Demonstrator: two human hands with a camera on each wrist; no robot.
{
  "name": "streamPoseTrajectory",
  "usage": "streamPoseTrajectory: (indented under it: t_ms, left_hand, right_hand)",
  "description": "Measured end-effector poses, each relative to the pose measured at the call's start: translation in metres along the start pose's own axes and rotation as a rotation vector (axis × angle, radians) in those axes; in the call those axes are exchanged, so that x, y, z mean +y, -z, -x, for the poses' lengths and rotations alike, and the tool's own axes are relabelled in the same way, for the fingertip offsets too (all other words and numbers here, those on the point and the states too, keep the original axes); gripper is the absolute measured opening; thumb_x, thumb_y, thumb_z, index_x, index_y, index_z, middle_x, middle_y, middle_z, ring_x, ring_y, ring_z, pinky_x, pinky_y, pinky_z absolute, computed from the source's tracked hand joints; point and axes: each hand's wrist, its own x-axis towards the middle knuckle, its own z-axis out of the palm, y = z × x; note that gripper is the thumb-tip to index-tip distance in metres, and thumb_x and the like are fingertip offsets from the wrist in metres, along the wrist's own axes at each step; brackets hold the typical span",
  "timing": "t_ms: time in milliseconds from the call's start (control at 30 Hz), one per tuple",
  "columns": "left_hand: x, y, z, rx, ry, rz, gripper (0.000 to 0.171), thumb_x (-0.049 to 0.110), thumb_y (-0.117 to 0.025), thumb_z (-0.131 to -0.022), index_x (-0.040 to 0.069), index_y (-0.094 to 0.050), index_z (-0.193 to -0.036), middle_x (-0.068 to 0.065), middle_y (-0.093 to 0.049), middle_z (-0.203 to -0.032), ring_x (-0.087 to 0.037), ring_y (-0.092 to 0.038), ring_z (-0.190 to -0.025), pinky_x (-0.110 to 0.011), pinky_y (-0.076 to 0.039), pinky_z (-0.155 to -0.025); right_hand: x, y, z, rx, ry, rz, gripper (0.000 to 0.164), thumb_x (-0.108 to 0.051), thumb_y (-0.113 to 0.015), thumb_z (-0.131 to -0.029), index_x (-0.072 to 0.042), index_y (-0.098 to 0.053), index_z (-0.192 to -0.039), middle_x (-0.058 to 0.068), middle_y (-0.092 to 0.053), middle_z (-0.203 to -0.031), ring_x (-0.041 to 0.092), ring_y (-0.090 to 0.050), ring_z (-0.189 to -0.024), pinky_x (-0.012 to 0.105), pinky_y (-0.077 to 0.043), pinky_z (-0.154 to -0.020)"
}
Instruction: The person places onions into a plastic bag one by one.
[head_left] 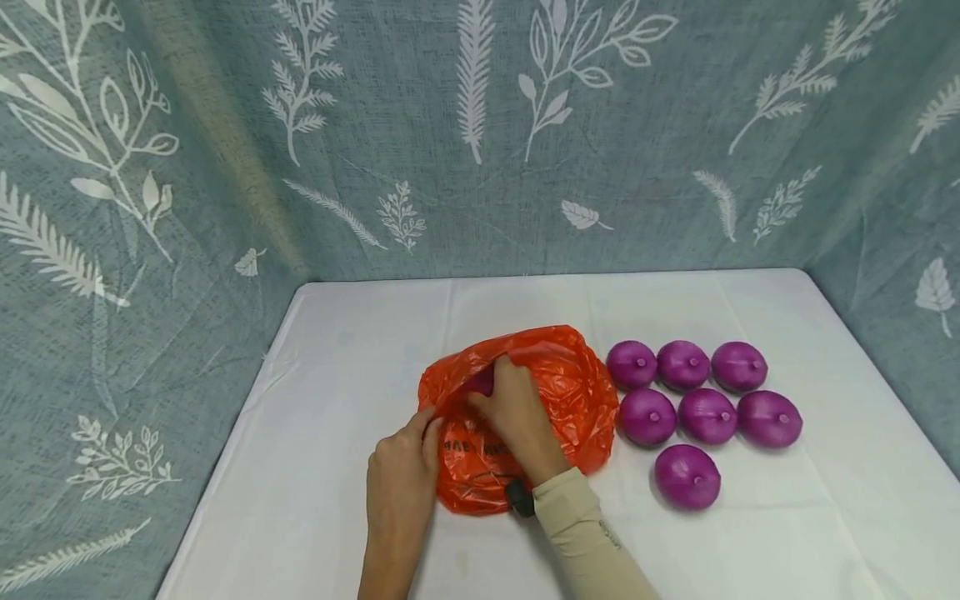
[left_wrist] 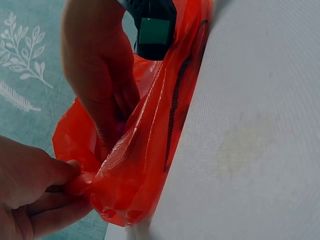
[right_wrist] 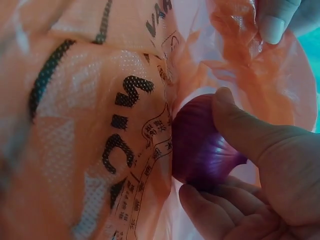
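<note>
An orange-red plastic bag (head_left: 573, 392) with dark printing lies on the table, its mouth held up. My left hand (head_left: 401, 475) pinches the bag's rim between thumb and fingers, as the left wrist view shows from close up. Inside the bag's mouth, my right hand (head_left: 519, 412) grips a purple onion (right_wrist: 200, 140), thumb on top and fingers underneath. In the head view only a dark bit of that onion shows between hand and plastic. The deeper inside of the bag is hidden.
Several more purple onions (head_left: 707, 416) sit to the right of the bag in two rows, with a single onion (head_left: 687, 477) in front. They stand on a white-covered table (head_left: 337, 358). Behind it hangs a teal leaf-patterned curtain (head_left: 420, 125).
</note>
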Motion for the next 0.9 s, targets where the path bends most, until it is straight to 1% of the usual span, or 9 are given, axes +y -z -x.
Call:
streamPoseTrajectory:
  t_ms: [133,267,433,500,567,633,700,800,900]
  left_hand:
    - [0.0,-0.001,0.0,0.006,-0.008,0.0,0.025,0.012,-0.076,-0.099,-0.002,-0.077,-0.119,-0.022,-0.079,-0.103,-0.038,-0.079,-0.087,-0.049,-0.065,-0.072]
    - [-0.001,-0.001,0.0,0.008,-0.018,0.007,0.025,0.013,-0.075,-0.1,-0.002,-0.077,-0.119,-0.022,-0.079,-0.103,-0.038,-0.079,-0.086,-0.049,-0.065,-0.07]
    - [-0.001,-0.001,-0.001,0.009,-0.018,0.006,0.025,0.013,-0.075,-0.1,-0.003,-0.077,-0.119,-0.022,-0.079,-0.103,-0.038,-0.079,-0.088,-0.05,-0.065,-0.072]
    - [-0.001,-0.001,-0.001,0.007,-0.016,0.006,0.026,0.012,-0.076,-0.1,-0.003,-0.077,-0.12,-0.023,-0.079,-0.104,-0.039,-0.079,-0.088,-0.05,-0.065,-0.072]
    - [-0.001,0.0,-0.001,0.005,-0.01,0.003,0.026,0.012,-0.076,-0.099,-0.003,-0.077,-0.12,-0.023,-0.079,-0.104,-0.039,-0.079,-0.088,-0.05,-0.065,-0.073]
    - [-0.001,0.0,-0.001,0.004,-0.004,0.001,0.026,0.013,-0.076,-0.099,-0.003,-0.077,-0.12,-0.023,-0.079,-0.104,-0.039,-0.079,-0.088,-0.051,-0.065,-0.073]
    - [-0.001,0.0,-0.001,0.002,0.003,-0.001,0.026,0.013,-0.075,-0.1,-0.003,-0.077,-0.12,-0.023,-0.078,-0.105,-0.04,-0.079,-0.089,-0.051,-0.065,-0.074]
    - [-0.001,0.0,-0.001,-0.001,0.009,-0.003,0.027,0.013,-0.075,-0.1,-0.004,-0.076,-0.121,-0.023,-0.078,-0.106,-0.04,-0.078,-0.09,-0.052,-0.065,-0.075]
    - [-0.001,0.0,-0.002,0.002,0.01,0.001,0.026,0.013,-0.075,-0.1,-0.003,-0.076,-0.12,-0.023,-0.078,-0.106,-0.04,-0.078,-0.09,-0.052,-0.065,-0.075]
  right_hand:
    - [0.001,0.0,0.0,0.003,0.015,0.012,0.044,-0.018,-0.087,-0.091,0.005,-0.063,-0.119,0.018,-0.072,-0.095,0.026,-0.074,-0.087,0.043,-0.065,-0.076]
    - [0.0,0.0,0.001,0.0,0.014,0.028,0.045,-0.02,-0.087,-0.09,0.004,-0.062,-0.118,0.018,-0.072,-0.093,0.024,-0.073,-0.084,0.042,-0.065,-0.075]
    - [-0.002,0.002,0.001,-0.007,0.013,0.037,0.047,-0.023,-0.089,-0.089,0.004,-0.062,-0.116,0.013,-0.069,-0.084,0.019,-0.066,-0.071,0.034,-0.062,-0.065]
    - [-0.003,0.004,0.002,-0.012,0.012,0.035,0.05,-0.025,-0.089,-0.088,0.004,-0.062,-0.119,0.01,-0.066,-0.079,0.018,-0.062,-0.066,0.03,-0.059,-0.061]
    - [-0.005,0.007,0.002,-0.014,0.012,0.036,0.053,-0.026,-0.089,-0.088,0.004,-0.062,-0.121,0.008,-0.064,-0.077,0.017,-0.06,-0.065,0.029,-0.058,-0.061]
    - [-0.006,0.011,0.004,-0.02,0.012,0.042,0.056,-0.026,-0.089,-0.088,0.005,-0.061,-0.124,0.01,-0.066,-0.081,0.018,-0.061,-0.068,0.031,-0.06,-0.064]
    - [-0.009,0.017,0.006,-0.034,0.007,0.042,0.058,-0.026,-0.089,-0.088,0.006,-0.06,-0.126,0.013,-0.068,-0.087,0.021,-0.065,-0.073,0.035,-0.064,-0.07]
    - [-0.012,0.027,0.011,-0.067,-0.014,0.039,0.064,-0.027,-0.089,-0.089,0.007,-0.059,-0.133,0.021,-0.072,-0.105,0.029,-0.073,-0.09,0.044,-0.065,-0.082]
    - [-0.015,0.041,0.017,-0.096,-0.032,0.049,0.07,-0.031,-0.087,-0.091,0.005,-0.057,-0.142,0.024,-0.071,-0.126,0.037,-0.071,-0.113,0.05,-0.061,-0.095]
